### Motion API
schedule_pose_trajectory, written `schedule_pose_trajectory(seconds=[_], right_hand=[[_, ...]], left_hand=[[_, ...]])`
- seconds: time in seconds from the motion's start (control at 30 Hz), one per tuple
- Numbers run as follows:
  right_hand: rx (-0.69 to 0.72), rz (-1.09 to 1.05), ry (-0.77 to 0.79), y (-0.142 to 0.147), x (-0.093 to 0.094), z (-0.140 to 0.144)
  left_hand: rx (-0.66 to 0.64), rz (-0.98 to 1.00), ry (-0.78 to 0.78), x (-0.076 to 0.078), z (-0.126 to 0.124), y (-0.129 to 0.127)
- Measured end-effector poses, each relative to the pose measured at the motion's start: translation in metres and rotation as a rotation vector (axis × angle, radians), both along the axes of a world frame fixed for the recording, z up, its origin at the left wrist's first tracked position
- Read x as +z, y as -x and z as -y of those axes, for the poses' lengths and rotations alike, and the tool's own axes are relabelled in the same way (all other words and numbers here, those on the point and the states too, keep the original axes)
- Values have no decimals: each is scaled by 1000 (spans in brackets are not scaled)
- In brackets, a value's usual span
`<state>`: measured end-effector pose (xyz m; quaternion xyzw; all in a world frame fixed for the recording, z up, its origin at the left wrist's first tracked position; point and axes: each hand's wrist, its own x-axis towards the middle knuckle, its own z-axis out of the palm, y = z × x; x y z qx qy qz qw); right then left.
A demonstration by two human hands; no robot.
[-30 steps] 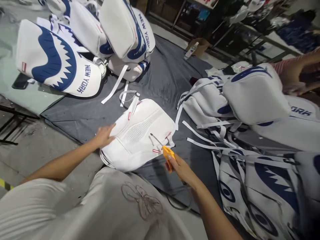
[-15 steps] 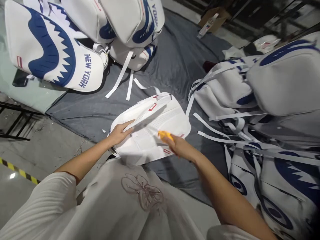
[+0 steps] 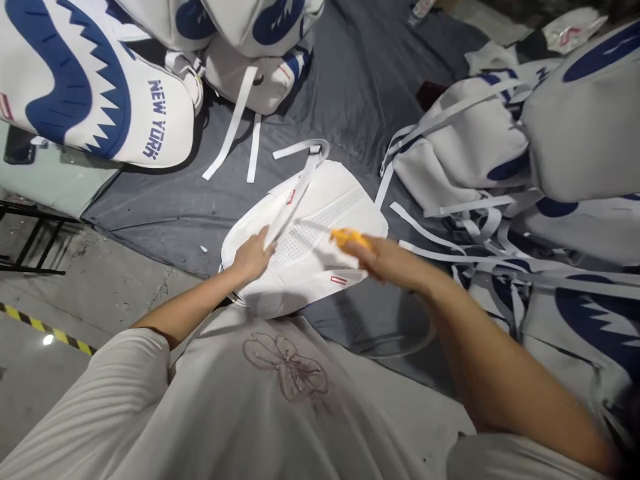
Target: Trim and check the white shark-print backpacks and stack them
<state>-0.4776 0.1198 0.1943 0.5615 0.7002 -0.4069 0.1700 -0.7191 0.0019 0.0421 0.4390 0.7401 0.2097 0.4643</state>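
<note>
A white backpack (image 3: 325,200) lies in front of me with its back panel and shoulder straps facing up. My left hand (image 3: 254,255) is closed around the lower end of one shoulder strap (image 3: 291,203), whose far end rises off the panel and trails a loose webbing tail (image 3: 295,148). Over the right side of the bag, my right hand (image 3: 383,257) grips a small orange tool (image 3: 350,237); its kind is not clear, as fingers cover much of it. The other strap (image 3: 340,279), with a red-outlined label, lies along the near edge under the right hand.
Dark grey cloth (image 3: 360,87) covers the work surface. White backpacks with blue shark-mouth prints, one a NEW YORK bag (image 3: 145,113), stand at the upper left. More white backpacks (image 3: 465,140) are piled on the right, loose webbing straps (image 3: 430,230) reaching towards me. A bottle (image 3: 421,9) is at the far edge.
The held shoulder strap has been lifted and turned, baring more of the back panel. My right hand with the orange tool has moved up and right. The camera view has shifted slightly.
</note>
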Motion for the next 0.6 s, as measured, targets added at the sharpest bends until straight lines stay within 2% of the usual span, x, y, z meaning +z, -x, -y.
schedule_pose_trajectory(seconds=[0.1, 0.17, 0.23, 0.3, 0.33, 0.4, 0.47, 0.53, 0.6], right_hand=[[-132, 243, -280, -31, 7, -18], [-125, 371, -314, -52, 11, -22], [-98, 421, -164, -69, 17, -15], [-77, 347, 58, -84, 24, 0], [-88, 305, 120, -92, 28, 8], [-141, 251, 132, -108, 35, 23], [-183, 207, 150, -126, 41, 34], [-194, 158, 176, -146, 43, 45], [-249, 143, 123, -166, 42, 58]], left_hand=[[-236, -353, -149, 3, -1, -37], [-315, -442, -162, 6, -11, -59], [-306, -463, -183, 10, -20, -80], [-293, -479, -289, 16, -18, -100], [-321, -466, -366, 19, -12, -110], [-449, -378, -494, 21, 4, -130], [-540, -230, -453, 17, 18, -148], [-473, -91, -318, 9, 19, -157], [-277, 85, -186, 0, 8, -157]])
